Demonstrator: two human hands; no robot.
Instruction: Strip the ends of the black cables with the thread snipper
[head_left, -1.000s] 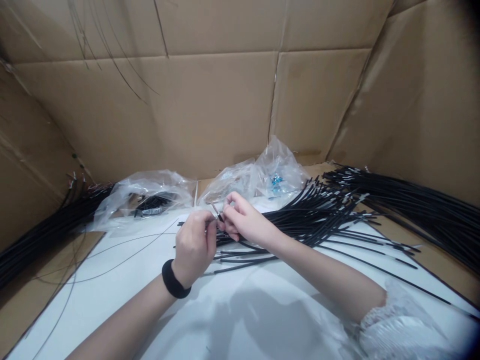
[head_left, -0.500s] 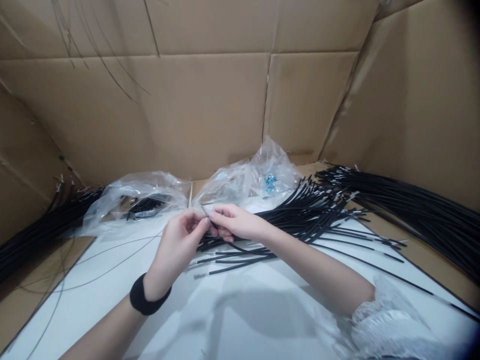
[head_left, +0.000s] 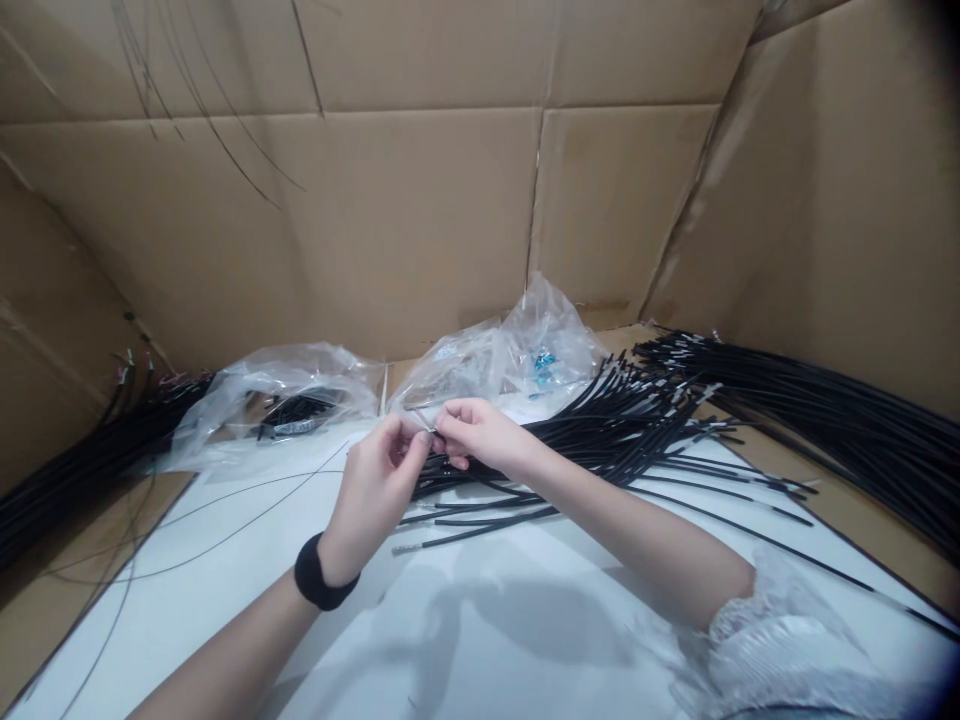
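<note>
My left hand (head_left: 379, 478), with a black band on the wrist, is closed in a pinch in the middle of the view. Close against it, my right hand (head_left: 474, 432) pinches with thumb and fingers. Between the fingertips shows a small, thin, greyish piece (head_left: 425, 418), too small to make out fully. Thin dark wires (head_left: 247, 488) run from the left side of the table up to my left hand. Under and behind my right hand lies a bundle of black cables (head_left: 600, 440) with pale stripped ends.
Clear plastic bags stand at the back: one with short black pieces (head_left: 296, 412), another with small blue parts (head_left: 544, 365). Thick black cable bundles lie at the left (head_left: 90, 460) and right (head_left: 810, 420). Cardboard walls (head_left: 420, 220) enclose the white work surface (head_left: 360, 670).
My left hand has shifted slightly right and its wrist has turned. My right hand has moved a little right and up, and more of the small thin piece shows between the fingertips.
</note>
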